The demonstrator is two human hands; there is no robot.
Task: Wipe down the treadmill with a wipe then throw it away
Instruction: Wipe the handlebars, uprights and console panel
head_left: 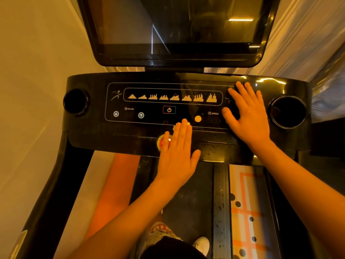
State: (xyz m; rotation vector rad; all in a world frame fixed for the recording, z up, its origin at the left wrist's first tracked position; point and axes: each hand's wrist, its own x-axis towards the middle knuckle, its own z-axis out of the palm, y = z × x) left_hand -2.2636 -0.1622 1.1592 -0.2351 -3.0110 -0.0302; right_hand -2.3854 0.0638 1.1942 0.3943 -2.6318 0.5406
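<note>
Wipe point(174, 127), white and mostly hidden, shows only as a crumpled edge under the fingertips of the left hand point(177, 156), at the near edge of the treadmill console point(89, 128), about the middle of it. That hand lies flat, fingers straight and close together, pressing the wipe onto the black panel. Its little-finger side covers part of the round red safety button point(162, 143). Just right of the fingertips sits a small yellow dot point(197, 119), and a little farther off is the power button point(169, 109). The right hand point(248, 116) rests palm-down on the right end of the panel, fingers spread and straight, holding nothing, beside the right cup holder point(288, 112). The left cup holder point(76, 100) sits at the other end, with blue incline arrows point(116, 114) near it. Beyond the console a dark screen point(177, 25) tilts up. Below the arms lie the treadmill belt point(186, 193) and a white shoe point(202, 243).
</note>
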